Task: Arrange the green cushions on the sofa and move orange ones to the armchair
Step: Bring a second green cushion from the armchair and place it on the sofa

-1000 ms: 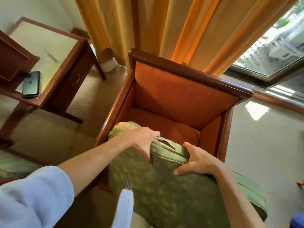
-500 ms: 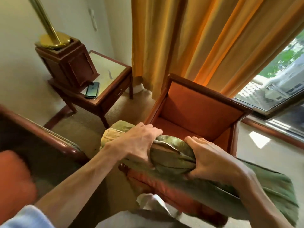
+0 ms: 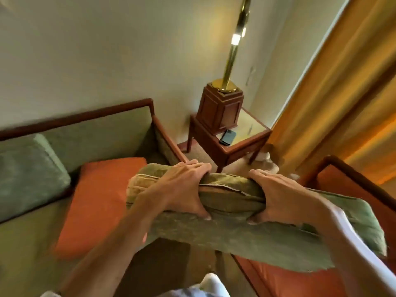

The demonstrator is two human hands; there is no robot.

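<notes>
Far left of the frame, a green back cushion sits propped against the sofa. Just right of it, an orange cushion lies flat on the seat, one that belongs over on the armchair. Centre frame now: the left hand is clamped on the big green cushion, fingers curled over the zipped edge, thumb dug in underneath. That cushion is held in the air, between sofa and armchair, touching neither as far as the view shows. Next along, the right hand grips the same edge the same way, fingers over the top and thumb pinching below.

See how the fabric dents deep under both thumbs and the far end droops toward the lower right? Soft and floppy, probably light for its size, nothing fragile. The weave looks rough, so slipping seems unlikely. Two hands spread along the seam suit it; a wider grip nearer the corners would likely stop the sag.

Upper middle, a side table carries a phone. Far right, the orange armchair sits beneath the cushion's drooping end.
</notes>
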